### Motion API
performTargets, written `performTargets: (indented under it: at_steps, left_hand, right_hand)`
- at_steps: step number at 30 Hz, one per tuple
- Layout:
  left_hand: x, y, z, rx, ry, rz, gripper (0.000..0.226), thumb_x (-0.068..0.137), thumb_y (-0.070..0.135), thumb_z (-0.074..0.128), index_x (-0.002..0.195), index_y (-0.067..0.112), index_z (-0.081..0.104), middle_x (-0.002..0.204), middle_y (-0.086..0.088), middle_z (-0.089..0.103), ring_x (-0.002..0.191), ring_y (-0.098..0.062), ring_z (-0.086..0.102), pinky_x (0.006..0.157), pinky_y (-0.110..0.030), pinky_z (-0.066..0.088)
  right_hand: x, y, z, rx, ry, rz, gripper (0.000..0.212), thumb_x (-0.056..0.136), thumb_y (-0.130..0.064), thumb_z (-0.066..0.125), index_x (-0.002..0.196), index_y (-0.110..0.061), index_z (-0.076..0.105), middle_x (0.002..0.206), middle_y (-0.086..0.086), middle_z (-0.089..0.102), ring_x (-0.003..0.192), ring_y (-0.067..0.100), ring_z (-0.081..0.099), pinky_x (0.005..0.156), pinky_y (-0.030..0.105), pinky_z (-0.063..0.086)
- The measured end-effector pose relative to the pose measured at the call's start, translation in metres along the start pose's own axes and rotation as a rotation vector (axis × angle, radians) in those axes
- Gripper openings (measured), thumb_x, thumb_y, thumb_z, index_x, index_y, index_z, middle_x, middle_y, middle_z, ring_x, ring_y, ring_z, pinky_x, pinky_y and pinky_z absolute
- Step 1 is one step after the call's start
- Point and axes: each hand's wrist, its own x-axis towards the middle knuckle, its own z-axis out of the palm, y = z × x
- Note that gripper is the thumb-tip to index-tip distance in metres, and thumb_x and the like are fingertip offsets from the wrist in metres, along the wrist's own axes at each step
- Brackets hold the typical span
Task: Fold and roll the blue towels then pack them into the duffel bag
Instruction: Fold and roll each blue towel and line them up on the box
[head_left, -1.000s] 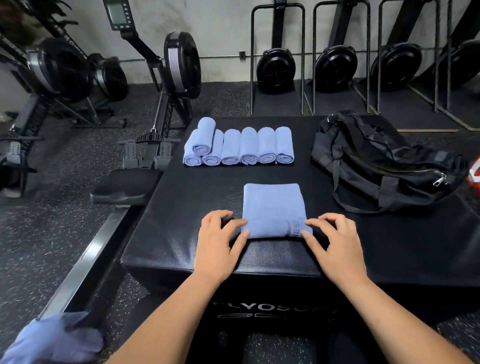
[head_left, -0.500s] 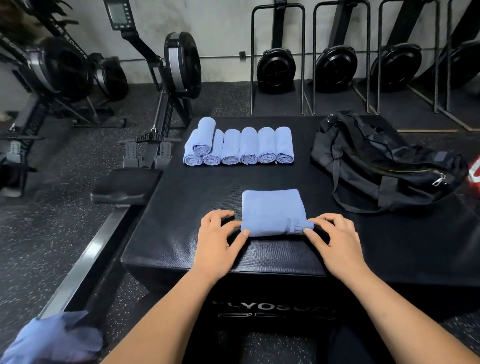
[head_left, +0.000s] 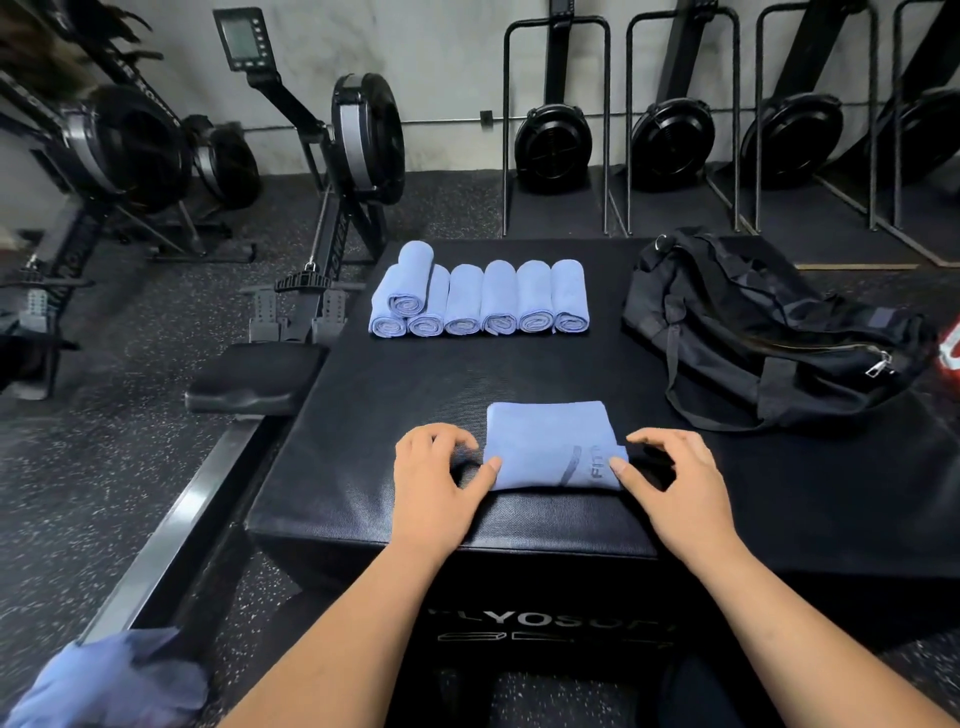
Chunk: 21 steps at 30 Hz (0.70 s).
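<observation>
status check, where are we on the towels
Hands: left hand and right hand pinch the folded towel at its near corners, roll started. Seven rolled towels wait at the back. Black duffel bag to the right, nothing between.

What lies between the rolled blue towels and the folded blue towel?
Nothing: in the head view only bare black padded box top separates the rolled blue towels from the folded blue towel.

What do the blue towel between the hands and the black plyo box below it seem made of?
The blue towel looks like matte microfibre, with soft rounded folds. The plyo box is probably foam under textured vinyl: fine grain, dull sheen.
</observation>
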Motion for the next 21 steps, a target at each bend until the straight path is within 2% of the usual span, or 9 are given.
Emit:
performTargets:
  at_steps: [2,4,6,8,10,14,17,21]
  left_hand:
    - [-0.005,0.002,-0.003,0.001,-0.009,0.06,0.021,0.092,0.047,0.075,0.107,0.039,0.064,0.127,0.014,0.053,0.129,-0.016,0.042,0.11,-0.032,0.035]
    - [-0.009,0.005,-0.004,-0.001,-0.014,0.107,0.017,0.096,0.041,0.074,0.111,0.038,0.067,0.133,0.011,0.051,0.132,-0.014,0.04,0.11,-0.034,0.037]
    - [-0.011,0.005,-0.003,0.022,-0.012,0.149,0.014,0.099,0.038,0.071,0.112,0.038,0.069,0.133,0.01,0.051,0.132,-0.016,0.042,0.11,-0.037,0.039]
    - [-0.011,0.004,-0.002,0.055,-0.005,0.159,0.015,0.101,0.038,0.067,0.115,0.037,0.071,0.132,0.009,0.051,0.131,-0.016,0.042,0.109,-0.039,0.04]
    - [-0.01,0.003,0.0,0.085,0.003,0.151,0.021,0.103,0.043,0.063,0.121,0.036,0.072,0.132,0.008,0.051,0.132,-0.017,0.042,0.11,-0.039,0.04]
    - [-0.01,0.002,0.002,0.168,-0.067,0.163,0.044,0.094,0.054,0.068,0.134,0.036,0.066,0.134,0.008,0.051,0.136,-0.017,0.039,0.115,-0.033,0.033]
    - [-0.007,-0.002,0.002,0.153,-0.082,0.151,0.044,0.095,0.05,0.068,0.137,0.038,0.064,0.135,0.009,0.05,0.138,-0.018,0.037,0.116,-0.036,0.033]
    - [-0.005,-0.007,0.004,0.075,-0.105,0.095,0.042,0.097,0.059,0.057,0.129,0.035,0.07,0.136,0.012,0.052,0.14,-0.018,0.035,0.118,-0.038,0.032]
  right_hand:
    - [-0.002,-0.001,-0.001,0.064,0.017,-0.02,0.029,0.082,-0.037,0.086,0.103,-0.048,0.069,0.119,-0.022,0.055,0.118,0.01,0.053,0.098,0.038,0.048]
    - [-0.005,-0.001,-0.001,0.068,0.039,-0.055,0.027,0.084,-0.027,0.086,0.097,-0.046,0.074,0.119,-0.021,0.056,0.118,0.011,0.052,0.101,0.027,0.043]
    - [-0.007,-0.002,-0.001,0.035,0.055,-0.091,0.023,0.087,-0.026,0.084,0.098,-0.044,0.076,0.118,-0.02,0.055,0.115,0.011,0.051,0.1,0.022,0.039]
    - [-0.009,-0.003,0.001,-0.028,0.07,-0.116,0.018,0.092,-0.032,0.078,0.106,-0.043,0.076,0.118,-0.02,0.054,0.113,0.012,0.049,0.099,0.032,0.045]
    - [-0.009,-0.002,0.004,-0.12,0.068,-0.129,0.023,0.094,-0.042,0.073,0.116,-0.043,0.073,0.122,-0.02,0.052,0.114,0.013,0.048,0.1,0.04,0.046]
    - [-0.005,0.004,0.008,-0.279,-0.002,-0.123,0.048,0.086,-0.054,0.077,0.132,-0.048,0.063,0.131,-0.016,0.049,0.122,0.018,0.045,0.1,0.041,0.042]
    - [-0.001,0.006,0.008,-0.266,-0.02,-0.076,0.046,0.089,-0.054,0.074,0.133,-0.051,0.062,0.13,-0.017,0.049,0.124,0.019,0.044,0.101,0.043,0.042]
    - [0.002,0.008,0.006,-0.249,-0.057,-0.053,0.043,0.091,-0.062,0.063,0.13,-0.044,0.066,0.128,-0.017,0.05,0.125,0.018,0.042,0.101,0.044,0.04]
